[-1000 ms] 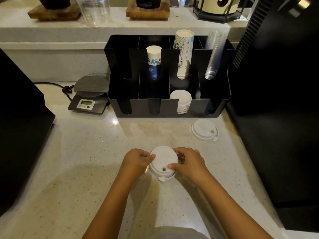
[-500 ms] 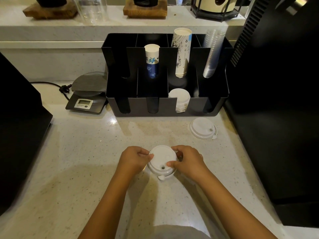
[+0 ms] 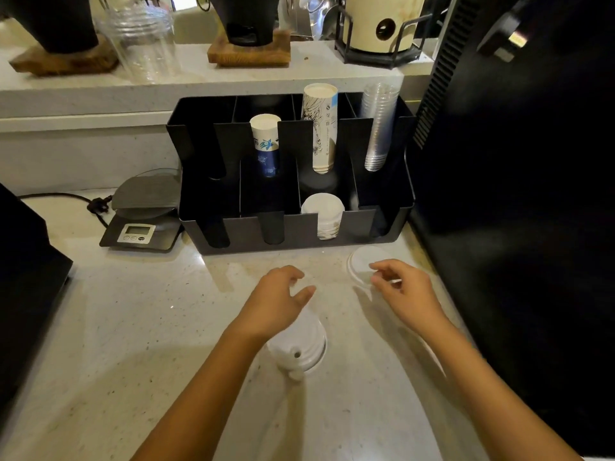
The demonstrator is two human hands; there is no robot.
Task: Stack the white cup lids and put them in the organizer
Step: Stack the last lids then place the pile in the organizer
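Observation:
A short stack of white cup lids (image 3: 301, 349) rests on the counter near me, partly under my left wrist. My left hand (image 3: 278, 301) hovers above its far edge with fingers spread, holding nothing. A single white lid (image 3: 361, 262) lies to the right, close to the black organizer (image 3: 293, 227). My right hand (image 3: 404, 287) is over that lid's near edge, thumb and fingers apart, touching or almost touching it; motion blur hides the contact. A stack of white lids (image 3: 322, 211) sits in a front compartment of the organizer.
Paper cup stacks (image 3: 319, 128) and clear cups (image 3: 377, 128) fill the organizer's rear slots. A digital scale (image 3: 143, 214) stands left of it. A black machine (image 3: 515, 161) walls the right side, another black box (image 3: 23, 277) the left. A raised ledge runs behind.
Both hands have let go of the lid stack. My right hand moved forward and right to the single lid; my left hand lifted off and opened. The camera view tilted up.

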